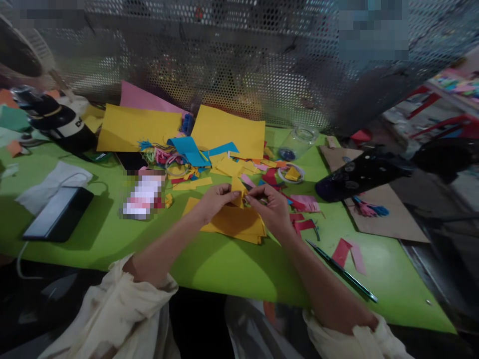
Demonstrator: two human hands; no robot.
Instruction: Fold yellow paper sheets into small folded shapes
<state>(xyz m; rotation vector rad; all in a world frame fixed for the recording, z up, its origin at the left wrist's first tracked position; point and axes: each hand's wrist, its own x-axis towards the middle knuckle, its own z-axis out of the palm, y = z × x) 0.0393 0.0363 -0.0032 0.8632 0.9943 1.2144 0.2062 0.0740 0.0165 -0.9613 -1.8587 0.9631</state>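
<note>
My left hand [217,202] is closed, its thumb and fingers pinching a small yellow paper piece [237,187] that stands upright. From the other side my right hand [272,207] is closed too, with its fingertips at the right edge of the same paper. A thin dark pointed thing shows by the right fingers, too small to name. Beneath both hands lies a stack of larger yellow paper sheets [234,224]. Just beyond them is a heap of yellow paper scraps [226,164] mixed with red, pink and blue bits.
On the green table [232,269] lie a phone [144,197] and a dark box-like device [60,214] at left. A black bottle [62,122], a glass jar [298,142] and a dark tumbler [362,172] surround the work. A pen [342,270] lies at right, cardboard [392,219] beyond.
</note>
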